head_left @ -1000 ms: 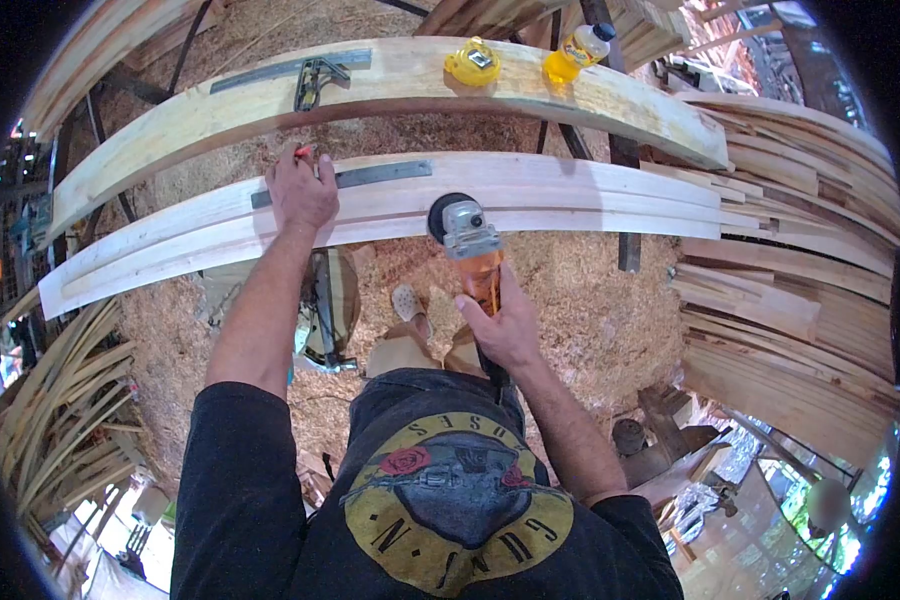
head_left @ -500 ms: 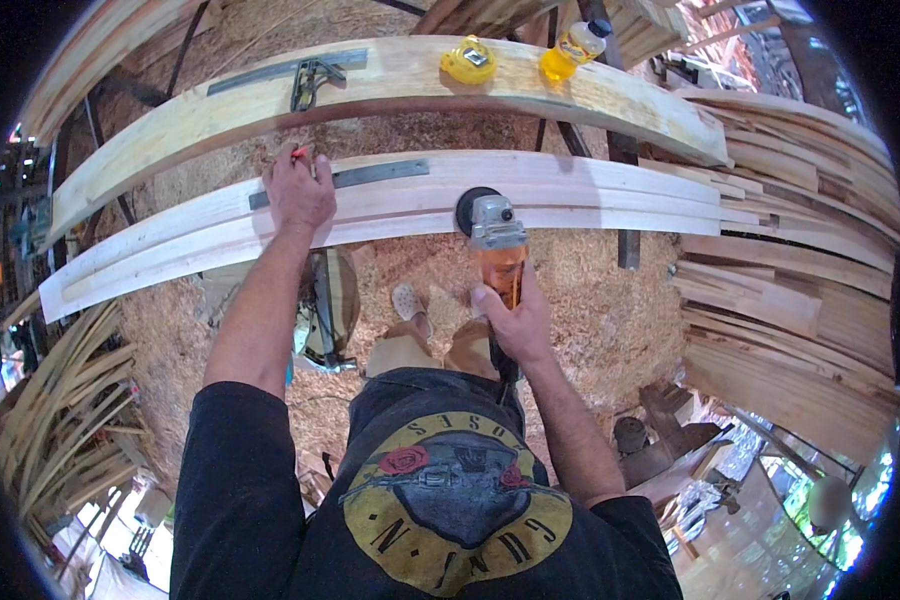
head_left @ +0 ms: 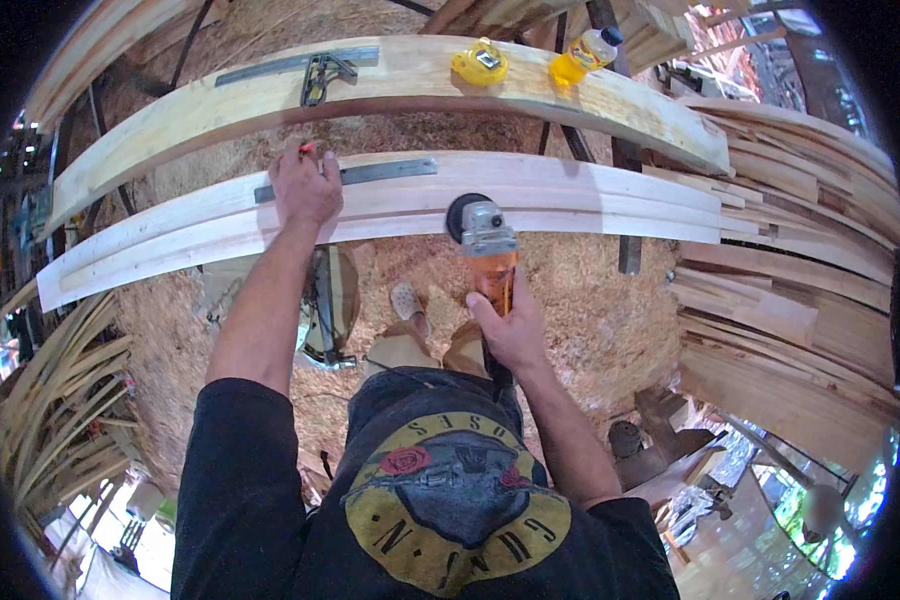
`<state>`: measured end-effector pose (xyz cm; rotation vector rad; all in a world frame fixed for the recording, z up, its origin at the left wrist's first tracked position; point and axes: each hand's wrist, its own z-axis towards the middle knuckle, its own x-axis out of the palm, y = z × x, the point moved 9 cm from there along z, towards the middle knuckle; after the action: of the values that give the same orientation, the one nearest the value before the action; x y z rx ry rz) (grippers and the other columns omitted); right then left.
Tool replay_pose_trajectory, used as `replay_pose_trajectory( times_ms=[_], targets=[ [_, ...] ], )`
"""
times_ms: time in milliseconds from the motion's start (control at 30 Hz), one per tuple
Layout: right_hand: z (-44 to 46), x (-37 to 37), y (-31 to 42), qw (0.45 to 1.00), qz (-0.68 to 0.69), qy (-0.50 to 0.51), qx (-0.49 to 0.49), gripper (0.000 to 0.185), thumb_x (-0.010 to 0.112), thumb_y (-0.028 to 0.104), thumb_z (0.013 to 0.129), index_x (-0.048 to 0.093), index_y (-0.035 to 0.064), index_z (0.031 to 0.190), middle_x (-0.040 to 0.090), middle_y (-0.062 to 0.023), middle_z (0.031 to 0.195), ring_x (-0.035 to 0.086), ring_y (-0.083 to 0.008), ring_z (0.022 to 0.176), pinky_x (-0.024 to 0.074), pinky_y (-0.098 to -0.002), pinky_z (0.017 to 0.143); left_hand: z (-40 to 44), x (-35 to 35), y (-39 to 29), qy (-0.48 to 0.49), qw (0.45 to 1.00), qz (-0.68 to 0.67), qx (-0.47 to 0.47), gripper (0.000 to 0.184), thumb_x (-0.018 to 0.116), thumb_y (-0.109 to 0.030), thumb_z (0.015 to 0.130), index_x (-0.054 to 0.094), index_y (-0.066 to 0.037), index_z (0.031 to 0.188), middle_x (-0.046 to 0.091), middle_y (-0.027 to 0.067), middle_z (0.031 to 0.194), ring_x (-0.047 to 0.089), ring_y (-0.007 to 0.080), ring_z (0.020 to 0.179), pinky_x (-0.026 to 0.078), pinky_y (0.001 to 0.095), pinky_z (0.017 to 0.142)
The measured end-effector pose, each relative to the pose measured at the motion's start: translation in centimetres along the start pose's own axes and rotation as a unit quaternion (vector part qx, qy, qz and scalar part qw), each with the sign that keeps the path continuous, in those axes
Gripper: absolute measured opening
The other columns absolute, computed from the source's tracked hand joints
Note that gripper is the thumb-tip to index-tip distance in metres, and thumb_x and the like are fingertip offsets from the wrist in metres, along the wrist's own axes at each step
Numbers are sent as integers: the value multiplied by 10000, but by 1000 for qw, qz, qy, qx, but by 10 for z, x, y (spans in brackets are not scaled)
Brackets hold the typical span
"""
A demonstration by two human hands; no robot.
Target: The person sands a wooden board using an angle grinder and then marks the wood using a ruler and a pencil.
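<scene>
My right hand (head_left: 508,325) is wrapped around the orange body of an angle grinder (head_left: 490,240). Its round dark disc (head_left: 462,215) lies over the near part of a long pale board (head_left: 570,190). My left hand (head_left: 306,195) rests on the same board toward the left, its fingers closed around a small red-ended thing (head_left: 308,149) that is mostly hidden. A flat metal strip (head_left: 390,172), like a ruler, lies along the board and passes beneath that hand.
A thicker beam (head_left: 410,85) runs behind the board, bearing a combination square (head_left: 316,80), a yellow tape measure (head_left: 481,63) and a bottle of yellow liquid (head_left: 582,58). Stacked planks (head_left: 790,290) fill the right side; thin offcuts (head_left: 50,400) are piled at left. Wood shavings (head_left: 590,330) cover the floor.
The grinder has slid a little to the left along the board. My left hand stays at the same spot on the metal strip; the view has shifted slightly.
</scene>
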<state>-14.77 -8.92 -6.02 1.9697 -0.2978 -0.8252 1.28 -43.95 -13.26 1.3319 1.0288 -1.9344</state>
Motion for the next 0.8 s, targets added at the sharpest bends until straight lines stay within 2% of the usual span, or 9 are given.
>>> replay_pose_trajectory(
  times_ms=[133, 233, 333, 433, 467, 533, 633, 733, 800],
  targets=[
    [1, -2, 7, 1000, -25, 13, -2, 511, 778, 251, 916, 583, 45, 1341, 726, -116, 1089, 708, -230, 1008, 551, -364, 903, 0, -2, -3, 22, 1000, 8, -18, 443, 543, -377, 1025, 725, 24, 1071, 559, 161, 1386, 522, 329, 1309, 343, 496, 1155],
    [3, 5, 11, 997, -70, 19, -26, 607, 777, 309, 887, 548, 31, 1376, 725, -215, 1101, 737, -375, 1001, 581, -447, 856, 1, -4, -4, 41, 999, 4, -24, 453, 535, -384, 1020, 713, 23, 1113, 565, 186, 1404, 535, 331, 1299, 338, 488, 1159],
    [5, 4, 8, 998, -53, 15, -32, 638, 778, 336, 883, 536, 28, 1388, 722, -228, 1094, 739, -392, 986, 584, -469, 840, -1, -2, -2, 16, 1000, 13, -21, 461, 533, -380, 1024, 720, 28, 1128, 564, 189, 1417, 530, 330, 1312, 329, 494, 1166],
    [5, -8, -10, 997, -72, -15, -27, 684, 786, 348, 879, 515, 27, 1419, 725, -236, 1092, 744, -397, 964, 591, -472, 821, 2, 5, 0, 33, 999, 34, -5, 469, 536, -383, 1025, 726, 30, 1137, 564, 195, 1431, 519, 346, 1330, 320, 500, 1174],
    [4, -14, -13, 997, -66, -24, -21, 653, 787, 325, 885, 531, 29, 1408, 729, -205, 1089, 740, -346, 963, 587, -442, 830, 0, -1, -3, 6, 1000, 11, -5, 464, 543, -380, 1022, 731, 28, 1140, 570, 201, 1431, 508, 362, 1344, 316, 502, 1180],
    [4, -25, -16, 998, -50, -40, -12, 591, 790, 280, 899, 562, 33, 1385, 737, -141, 1084, 733, -243, 959, 578, -382, 849, 0, -4, -6, 17, 1000, 14, -8, 459, 546, -377, 1020, 731, 24, 1144, 570, 204, 1433, 511, 366, 1345, 316, 500, 1180],
    [6, -38, -24, 999, -41, -32, 15, 590, 790, 274, 904, 556, 24, 1384, 737, -132, 1097, 730, -234, 981, 574, -374, 863, -1, 1, 1, 13, 1000, 3, -10, 450, 551, -376, 1018, 729, 24, 1127, 566, 204, 1441, 518, 370, 1335, 318, 499, 1176],
    [11, -54, -36, 999, -12, -52, -4, 731, 799, 341, 876, 492, 43, 1468, 739, -212, 1119, 753, -370, 998, 598, -442, 842, -1, 5, 4, -5, 1000, -3, 0, 451, 548, -378, 1020, 726, 24, 1125, 564, 198, 1445, 525, 370, 1324, 327, 502, 1169],
    [13, -65, -43, 999, -22, -43, 5, 611, 789, 276, 909, 536, 34, 1409, 727, -154, 1159, 723, -265, 1039, 567, -383, 898, 0, 7, 4, 0, 1000, 11, 4, 451, 545, -378, 1022, 725, 21, 1129, 566, 196, 1439, 530, 369, 1317, 338, 505, 1159]
  ],
)
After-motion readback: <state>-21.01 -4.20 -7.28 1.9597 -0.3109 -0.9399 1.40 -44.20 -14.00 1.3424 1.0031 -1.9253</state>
